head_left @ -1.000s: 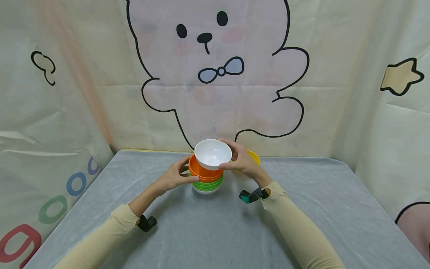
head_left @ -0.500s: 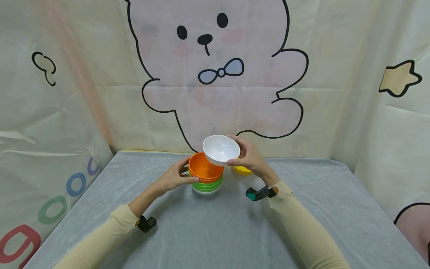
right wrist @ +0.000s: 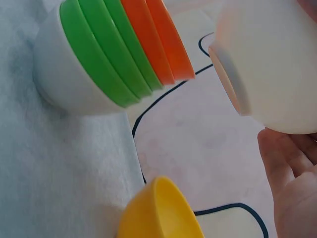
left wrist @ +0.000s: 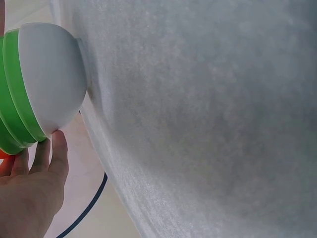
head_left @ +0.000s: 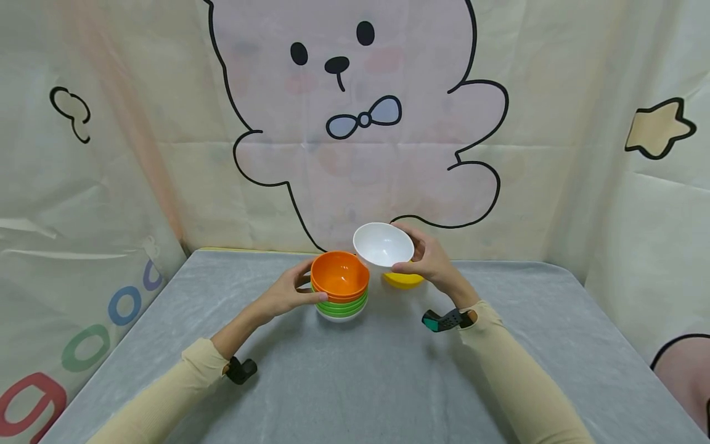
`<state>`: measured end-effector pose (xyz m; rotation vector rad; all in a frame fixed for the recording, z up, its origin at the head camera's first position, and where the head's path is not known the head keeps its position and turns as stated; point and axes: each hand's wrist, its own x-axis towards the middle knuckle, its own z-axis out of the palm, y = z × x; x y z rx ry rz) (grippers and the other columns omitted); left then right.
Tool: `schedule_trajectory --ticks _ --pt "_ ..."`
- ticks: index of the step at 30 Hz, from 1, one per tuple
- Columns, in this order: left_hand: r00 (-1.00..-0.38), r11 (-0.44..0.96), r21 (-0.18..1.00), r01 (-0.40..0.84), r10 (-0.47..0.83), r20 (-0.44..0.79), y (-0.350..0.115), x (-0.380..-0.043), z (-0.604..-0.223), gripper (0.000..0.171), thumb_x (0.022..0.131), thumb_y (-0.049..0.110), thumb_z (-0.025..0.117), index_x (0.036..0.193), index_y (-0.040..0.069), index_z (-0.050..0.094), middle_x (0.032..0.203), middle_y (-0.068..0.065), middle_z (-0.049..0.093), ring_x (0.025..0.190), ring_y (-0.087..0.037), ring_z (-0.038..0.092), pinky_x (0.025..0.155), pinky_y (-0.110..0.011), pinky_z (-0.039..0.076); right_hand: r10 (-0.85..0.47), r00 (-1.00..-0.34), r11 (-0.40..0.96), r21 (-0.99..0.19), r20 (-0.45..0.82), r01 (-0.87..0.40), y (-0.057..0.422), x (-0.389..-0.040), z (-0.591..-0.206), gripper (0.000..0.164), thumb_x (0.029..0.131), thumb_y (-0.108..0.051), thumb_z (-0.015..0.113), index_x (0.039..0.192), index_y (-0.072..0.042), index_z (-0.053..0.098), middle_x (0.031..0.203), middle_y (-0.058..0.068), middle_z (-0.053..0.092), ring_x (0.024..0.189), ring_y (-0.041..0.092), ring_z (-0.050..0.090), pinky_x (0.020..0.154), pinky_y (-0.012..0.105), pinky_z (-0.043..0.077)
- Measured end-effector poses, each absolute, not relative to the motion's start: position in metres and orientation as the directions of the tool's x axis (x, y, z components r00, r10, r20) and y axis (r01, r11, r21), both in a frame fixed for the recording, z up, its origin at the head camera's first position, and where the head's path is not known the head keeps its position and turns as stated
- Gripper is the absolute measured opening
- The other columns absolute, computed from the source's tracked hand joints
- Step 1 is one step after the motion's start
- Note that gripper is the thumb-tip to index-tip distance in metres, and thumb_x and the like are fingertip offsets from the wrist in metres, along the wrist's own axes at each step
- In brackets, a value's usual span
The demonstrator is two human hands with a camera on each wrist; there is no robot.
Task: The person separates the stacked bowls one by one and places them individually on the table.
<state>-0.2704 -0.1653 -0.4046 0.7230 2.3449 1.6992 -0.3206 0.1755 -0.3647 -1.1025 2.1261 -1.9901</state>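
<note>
A nested stack of bowls stands on the table, orange bowls (head_left: 339,275) uppermost, green bowls (right wrist: 106,47) in the middle and a white bowl (left wrist: 52,74) at the bottom. My left hand (head_left: 288,288) grips the stack's left side, thumb in front and fingers behind. Another white bowl (head_left: 383,244) is in the air, up and to the right of the stack. My right hand (head_left: 431,262) holds it by its right side, with the thumb at the near rim. Below this bowl a yellow bowl (head_left: 402,281) sits on the table, partly hidden in the head view.
Grey cloth covers the table (head_left: 355,382), whose far edge meets a hanging backdrop (head_left: 527,203) with a cartoon bear. More printed cloth hangs at both sides. Dark bands with small devices (head_left: 240,370) are on both wrists.
My right hand has carried the white bowl rightward, off from above the orange bowls, to over the yellow bowl. My left hand has stayed on the stack.
</note>
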Motion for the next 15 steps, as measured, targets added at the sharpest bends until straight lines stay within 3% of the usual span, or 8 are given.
schedule_trajectory --ticks 9,15 --pt "-0.871 0.238 0.927 0.29 0.467 0.152 -0.166 -0.269 -0.404 0.076 0.092 0.022 0.079 0.156 0.013 0.039 0.155 -0.009 0.041 0.138 -0.038 0.042 0.108 -0.051 0.041 -0.493 -0.77 -0.001 -0.885 0.405 -0.465 0.192 -0.319 -0.368 0.084 0.08 -0.003 0.087 0.152 -0.001 0.043 0.148 0.016 0.047 0.122 0.034 0.051 0.1 0.034 0.05" --pt "-0.87 0.239 0.927 0.29 0.469 0.152 -0.166 -0.27 -0.404 0.077 0.092 0.022 0.079 0.157 0.014 0.038 0.155 -0.009 0.041 0.138 -0.038 0.042 0.108 -0.052 0.041 -0.51 -0.762 -0.026 -0.893 0.399 -0.45 0.2 -0.316 -0.372 0.084 0.079 0.001 0.087 0.151 0.001 0.043 0.146 0.019 0.047 0.123 0.036 0.05 0.1 0.035 0.05"
